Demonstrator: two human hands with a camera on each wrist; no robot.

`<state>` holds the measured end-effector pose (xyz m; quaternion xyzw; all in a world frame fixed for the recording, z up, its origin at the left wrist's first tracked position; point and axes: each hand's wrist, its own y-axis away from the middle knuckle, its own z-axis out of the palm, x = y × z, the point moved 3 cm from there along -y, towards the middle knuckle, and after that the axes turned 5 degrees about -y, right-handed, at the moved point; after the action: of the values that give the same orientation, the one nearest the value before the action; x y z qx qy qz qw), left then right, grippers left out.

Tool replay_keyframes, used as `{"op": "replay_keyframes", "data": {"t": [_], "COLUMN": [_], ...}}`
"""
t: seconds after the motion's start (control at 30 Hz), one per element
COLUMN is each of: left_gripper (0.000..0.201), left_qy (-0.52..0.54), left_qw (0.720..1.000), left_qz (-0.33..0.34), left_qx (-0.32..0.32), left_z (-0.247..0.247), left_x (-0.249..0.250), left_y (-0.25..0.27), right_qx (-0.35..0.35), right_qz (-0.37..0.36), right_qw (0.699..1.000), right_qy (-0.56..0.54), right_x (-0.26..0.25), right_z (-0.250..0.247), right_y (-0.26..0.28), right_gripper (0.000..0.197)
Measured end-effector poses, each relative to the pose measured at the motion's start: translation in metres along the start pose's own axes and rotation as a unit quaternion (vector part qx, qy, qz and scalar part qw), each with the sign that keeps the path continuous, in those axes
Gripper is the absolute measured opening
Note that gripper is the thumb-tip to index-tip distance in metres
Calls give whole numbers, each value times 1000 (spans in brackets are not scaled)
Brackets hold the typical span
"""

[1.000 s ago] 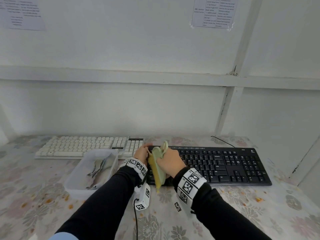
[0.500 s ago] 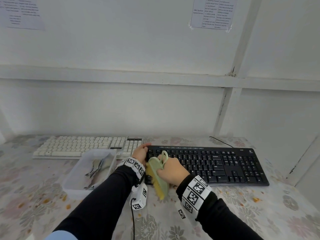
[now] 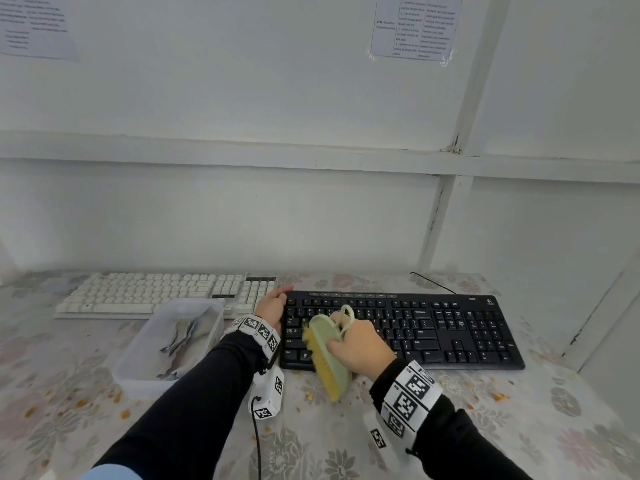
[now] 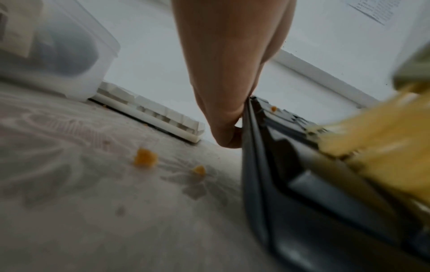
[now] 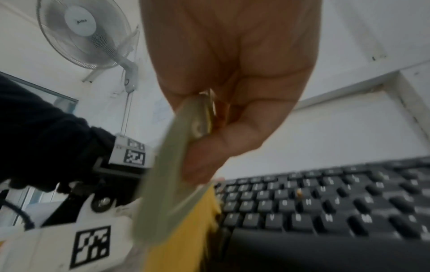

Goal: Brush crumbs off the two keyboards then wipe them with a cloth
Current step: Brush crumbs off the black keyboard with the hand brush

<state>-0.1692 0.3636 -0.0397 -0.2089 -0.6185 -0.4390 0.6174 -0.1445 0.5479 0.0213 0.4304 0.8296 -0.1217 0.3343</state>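
At the table's left, a white keyboard [image 3: 166, 292] is being kept along the back edge, with a clear plastic tub [image 3: 166, 344] just in front of it holding crumpled cloth [image 3: 183, 336]. Orange crumbs [image 4: 144, 157] are lying scattered on the flowered tablecloth [image 3: 69, 410]. Toward the middle, the left end of the black keyboard [image 3: 433, 330] is being gripped by the left hand [image 3: 272, 308], thumb over its top corner. Just right of that, a green brush [image 3: 327, 355] with yellow bristles is being held in the closed fingers of the right hand [image 3: 360, 344], bristles lying over the keyboard's left keys and front edge.
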Motion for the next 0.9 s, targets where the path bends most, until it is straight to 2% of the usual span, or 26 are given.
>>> {"op": "replay_keyframes", "data": {"t": [0.07, 0.17, 0.23, 0.3, 0.4, 0.47, 0.53, 0.6, 0.67, 0.77, 0.9], "left_gripper": [35, 35, 34, 36, 33, 33, 33, 32, 33, 35, 33], "left_qy": [-8, -3, 3, 8, 14, 17, 22, 25, 21, 22, 19], "left_qw": [1000, 1000, 1000, 1000, 1000, 1000, 1000, 1000, 1000, 1000, 1000], "left_qz": [2, 2, 1, 5, 4, -3, -10, -14, -16, -12, -10], "left_qx": [-1, -1, -5, -7, -1, -1, -6, -6, -9, -9, -6], "left_z": [-1, -1, 0, 1, 1, 1, 1, 0, 0, -1, -1], "left_x": [1, 2, 3, 2, 1, 2, 3, 4, 4, 3, 4], "left_y": [2, 4, 7, 6, 6, 6, 9, 11, 12, 11, 13], "right_qx": [10, 89, 113, 92, 22, -5, 6, 58, 85, 39, 1], "right_qz": [4, -17, -26, -30, -18, -4, 14, 12, -6, 9, 27], "right_qw": [1000, 996, 992, 995, 1000, 1000, 998, 995, 993, 994, 996], "right_qy": [-22, -25, -39, -23, 2, -20, -60, -80, -85, -101, -84], "right_x": [-3, -15, -24, -27, -23, -17, -15, -19, -27, -36, -29], "right_z": [-7, -18, -16, -6, 6, 4, -4, -15, -18, -8, -8], "right_y": [-1, -10, -17, -21, -16, -10, -7, -11, -17, -19, -11], "right_gripper": [26, 24, 27, 32, 29, 24, 17, 28, 26, 16, 30]}}
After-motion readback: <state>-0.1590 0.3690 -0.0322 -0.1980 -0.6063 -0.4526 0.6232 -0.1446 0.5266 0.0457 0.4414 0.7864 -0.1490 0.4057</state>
